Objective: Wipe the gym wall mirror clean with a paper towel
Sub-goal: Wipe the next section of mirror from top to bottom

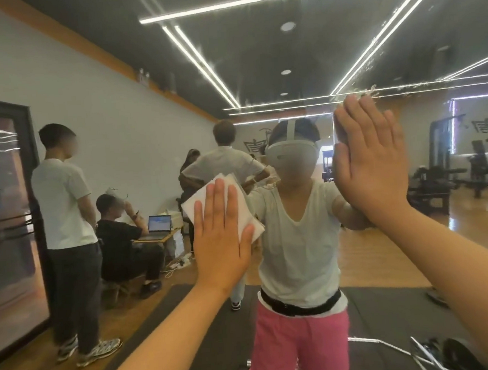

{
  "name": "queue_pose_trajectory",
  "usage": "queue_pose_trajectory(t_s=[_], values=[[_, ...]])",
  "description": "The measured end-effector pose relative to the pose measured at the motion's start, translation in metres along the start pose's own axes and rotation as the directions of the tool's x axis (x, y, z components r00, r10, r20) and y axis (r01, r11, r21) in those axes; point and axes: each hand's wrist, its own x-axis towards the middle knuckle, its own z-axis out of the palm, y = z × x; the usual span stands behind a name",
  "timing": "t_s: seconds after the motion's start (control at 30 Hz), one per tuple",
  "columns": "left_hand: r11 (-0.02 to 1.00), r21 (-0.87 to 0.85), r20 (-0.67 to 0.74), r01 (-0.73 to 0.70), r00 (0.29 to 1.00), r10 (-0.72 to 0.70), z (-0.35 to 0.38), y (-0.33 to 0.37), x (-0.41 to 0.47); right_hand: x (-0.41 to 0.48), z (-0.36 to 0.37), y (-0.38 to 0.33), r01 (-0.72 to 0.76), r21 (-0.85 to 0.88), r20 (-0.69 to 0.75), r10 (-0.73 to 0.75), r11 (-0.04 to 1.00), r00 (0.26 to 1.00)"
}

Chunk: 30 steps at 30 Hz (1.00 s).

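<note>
Wall mirror [286, 53] fills the view. Right hand [372, 159]: flat on the glass, fingers straight, empty. Left hand [221, 237]: fingers straight, pressing the folded paper towel [248, 207] against the glass. Smear streaks [374, 89] lie at 2 o'clock from the towel, beside the right fingertips.

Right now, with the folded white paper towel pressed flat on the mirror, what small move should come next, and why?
Probably slide the left hand and its folded white paper towel up and rightward over the gym wall mirror: whitish smears streak the glass just above the bare right hand, and the towel sits below them.
</note>
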Motion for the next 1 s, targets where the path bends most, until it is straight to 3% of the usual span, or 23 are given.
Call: queue_pose_trajectory(t_s=[0.33,0.47,0.83,1.0], values=[[0.991,-0.041,-0.131,0.128,0.983,-0.132,-0.046,-0.030,0.154,0.001,-0.003,-0.002,0.001,0.000,0.005,-0.001,1.000,1.000],[0.987,-0.058,-0.149,0.147,0.977,-0.154,-0.054,-0.033,0.175,0.001,-0.002,-0.002,-0.005,-0.011,0.012,0.005,1.000,1.000],[0.995,-0.071,-0.086,0.064,0.994,-0.070,-0.027,-0.044,0.075,0.000,-0.003,-0.002,-0.014,-0.012,0.058,0.014,1.000,0.998],[0.999,-0.047,-0.029,-0.015,0.999,0.014,-0.007,-0.056,-0.002,-0.001,-0.005,-0.015,-0.105,-0.006,0.095,0.105,0.994,0.990]])
